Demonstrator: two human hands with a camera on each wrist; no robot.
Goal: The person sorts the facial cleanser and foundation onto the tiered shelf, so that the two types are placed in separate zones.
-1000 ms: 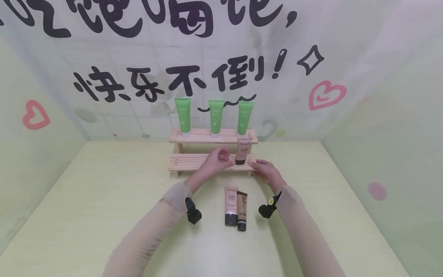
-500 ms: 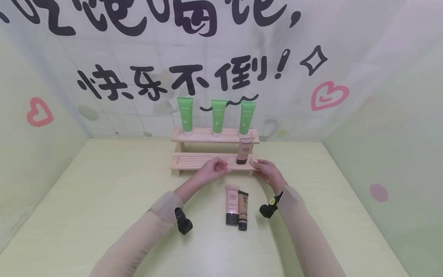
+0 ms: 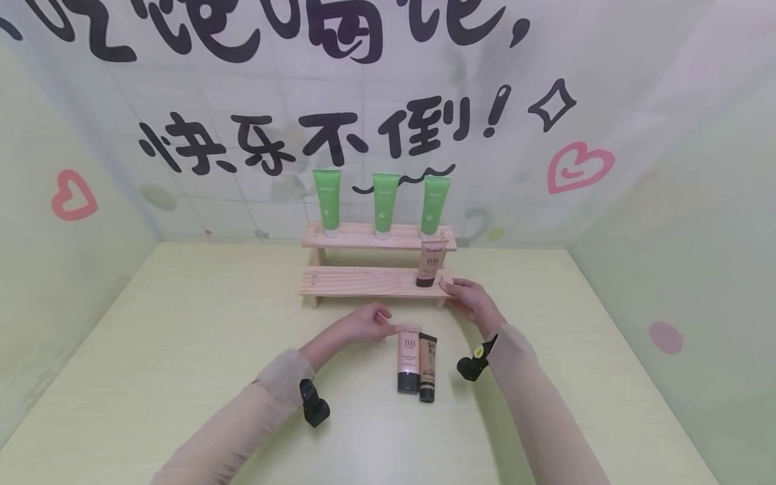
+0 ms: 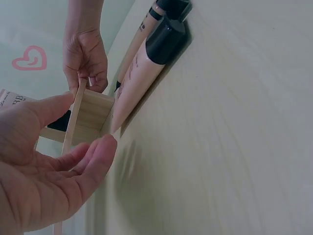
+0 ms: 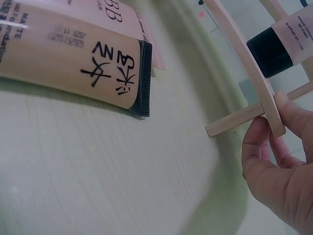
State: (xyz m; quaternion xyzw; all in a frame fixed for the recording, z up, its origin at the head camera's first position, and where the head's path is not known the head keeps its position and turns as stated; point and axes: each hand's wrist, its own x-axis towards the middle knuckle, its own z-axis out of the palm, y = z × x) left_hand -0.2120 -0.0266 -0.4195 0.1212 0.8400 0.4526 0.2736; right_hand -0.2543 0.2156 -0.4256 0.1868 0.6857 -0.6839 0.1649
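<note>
My left hand (image 3: 365,323) is over the table by the top end of a pink BB cream tube (image 3: 409,357) that lies flat. Its thumb and fingers are spread apart with nothing between them in the left wrist view. Beside the pink tube, a tan foundation tube (image 3: 428,369) lies with its black cap toward me. My right hand (image 3: 475,304) pinches the right end of the lower step of a wooden display stand (image 3: 358,281), thumb on top and fingers beneath (image 5: 257,142). On that step, close to the thumb, another BB cream tube (image 3: 431,263) stands on its black cap.
Three green tubes, at left (image 3: 329,202), middle (image 3: 384,205) and right (image 3: 434,205), stand on the stand's upper step. Behind it rises a wall (image 3: 254,209) with black lettering. Side walls bound the pale table (image 3: 200,323) left and right.
My left hand has drawn back from the standing BB cream tube and come down toward the lying pink one. The right hand stays on the stand's end. The view has shifted slightly.
</note>
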